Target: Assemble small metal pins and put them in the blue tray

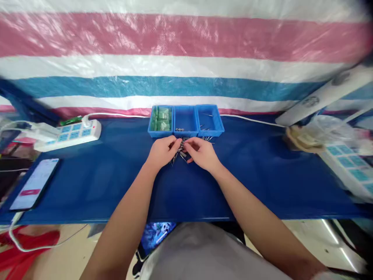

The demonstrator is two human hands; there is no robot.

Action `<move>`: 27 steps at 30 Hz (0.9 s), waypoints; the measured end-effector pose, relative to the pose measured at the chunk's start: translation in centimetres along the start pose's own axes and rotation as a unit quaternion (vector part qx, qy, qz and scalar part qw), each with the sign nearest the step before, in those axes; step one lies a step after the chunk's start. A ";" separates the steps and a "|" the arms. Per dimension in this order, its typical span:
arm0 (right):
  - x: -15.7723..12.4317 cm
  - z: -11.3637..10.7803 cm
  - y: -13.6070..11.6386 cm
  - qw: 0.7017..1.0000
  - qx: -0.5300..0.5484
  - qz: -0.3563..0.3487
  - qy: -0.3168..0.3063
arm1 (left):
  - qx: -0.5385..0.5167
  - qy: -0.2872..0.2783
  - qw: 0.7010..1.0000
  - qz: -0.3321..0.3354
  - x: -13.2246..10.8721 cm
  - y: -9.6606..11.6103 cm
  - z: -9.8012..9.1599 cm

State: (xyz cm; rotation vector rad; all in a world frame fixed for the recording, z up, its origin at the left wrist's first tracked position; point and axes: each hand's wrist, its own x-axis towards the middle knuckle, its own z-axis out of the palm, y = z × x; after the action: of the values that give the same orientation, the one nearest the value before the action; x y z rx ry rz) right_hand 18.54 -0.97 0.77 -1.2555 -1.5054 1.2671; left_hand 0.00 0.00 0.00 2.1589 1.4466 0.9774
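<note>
Blue tabletop [116, 167], striped sheeting [186, 37] behind. Left hand [163, 151] and right hand [202, 153]: fingers drawn narrow at small metal parts [183, 154] — whether either holds one, cannot tell. Parts lie between them, slim ones slanting nearward. Beyond: three blue bins [186, 116]. Left: smartphone [36, 182] — screen text illegible.

We hold our left hand [164, 151] and right hand [203, 153] close together at metal parts [183, 154] on the blue table [256, 163], just in front of three blue bins [185, 118], with a phone [35, 183] and power strip [72, 135] to our left.
</note>
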 end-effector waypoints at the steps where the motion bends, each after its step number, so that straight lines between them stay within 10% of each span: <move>1: 0.0 0.1 0.0 1.000 0.002 0.001 0.000 | 0.000 -0.001 1.000 0.000 0.0 0.0 -0.1; 27: 0.3 0.1 0.7 1.000 0.007 -0.022 -0.005 | -0.006 0.000 1.000 -0.007 0.2 0.2 -0.2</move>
State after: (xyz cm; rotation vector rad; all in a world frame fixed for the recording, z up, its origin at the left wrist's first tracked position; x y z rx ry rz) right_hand 18.54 -0.71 0.07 -1.2008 -1.5204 1.2553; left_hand 0.02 0.06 0.36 2.1375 1.4513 0.9790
